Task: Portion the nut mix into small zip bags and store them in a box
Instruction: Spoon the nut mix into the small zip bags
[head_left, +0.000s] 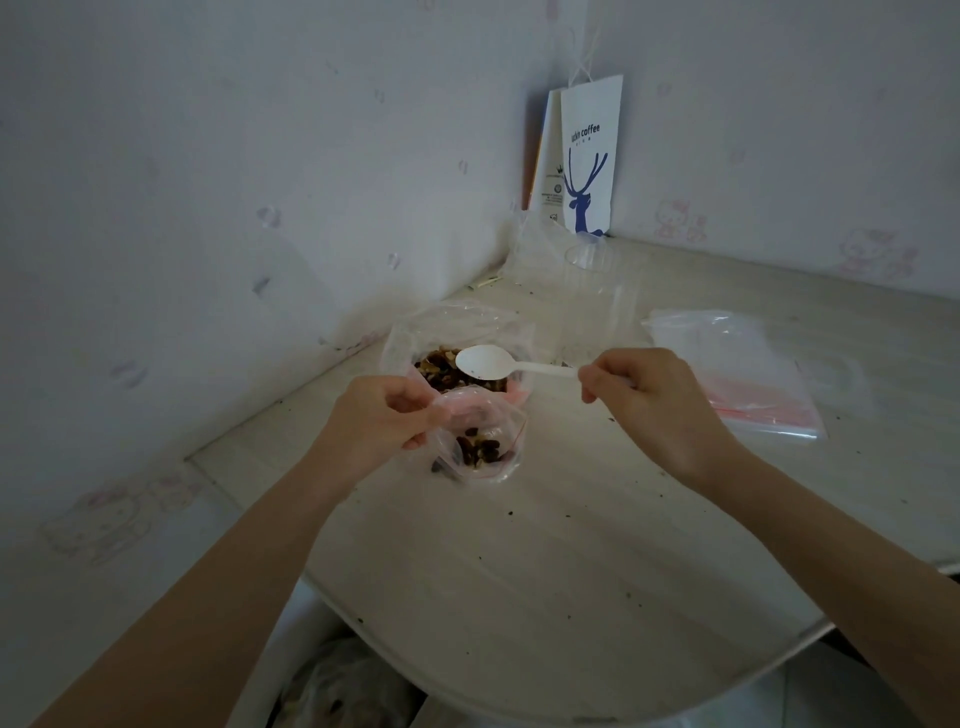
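1. White plastic spoon (485, 362), bowl facing up and empty but for tiny specks, level above the open mouth of the large bag; handle pinched between thumb and curled fingers of the right hand (644, 395).
2. Large clear plastic bag of brown and dark nut mix (457, 371), open on the table near the left wall.
3. Small clear zip bag with a pink seal strip (480, 441), just in front of the large bag, mouth open, a small heap of nuts and dark pieces at its bottom; resting on the table or just above it, hard to tell.
4. Left hand (384, 415), thumb and fingers pinching the left rim of the small zip bag.
5. Pale wood-grain table (571, 545) with a rounded near edge, set into a room corner, speckled with dark crumbs.
6. Flat stack of empty clear zip bags with red seal strips (753, 374), on the table just beyond the right hand.
7. Clear plastic cup (589, 262), upright, behind the large bag.
8. White paper carrier bag printed with a blue deer and "luckin coffee" (589, 156), upright in the corner.
9. White box (311, 639), open-topped, below the table's near edge at lower left; contents too blurred to identify.
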